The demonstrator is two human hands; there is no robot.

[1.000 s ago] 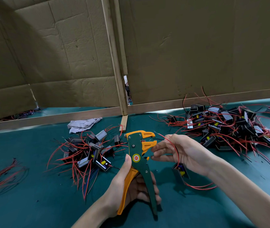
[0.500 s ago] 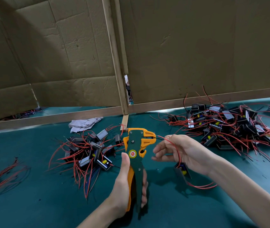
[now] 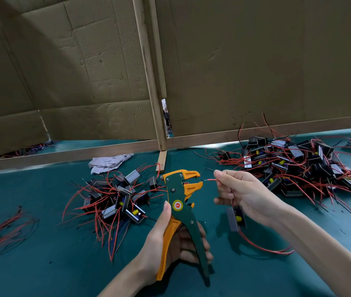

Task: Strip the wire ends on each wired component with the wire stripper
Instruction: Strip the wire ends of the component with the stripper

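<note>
Two hands are seen above a teal table [image 3: 42, 264]. A green and orange wire stripper [image 3: 181, 202] is gripped upright by the left hand [image 3: 166, 247], fingers curled round its spread handles, jaws parted. A round red and yellow badge [image 3: 177, 205] on it seems to read "DK". A red wire [image 3: 211, 180] is pinched by the right hand [image 3: 243, 194], its tip just beside the jaws, not between them. The wired component [image 3: 235, 218] is seen below that hand; hanging or resting cannot be told. Further components are heaped in a left pile [image 3: 119, 198] and a right pile [image 3: 298, 166]. No other writing can be read.
</note>
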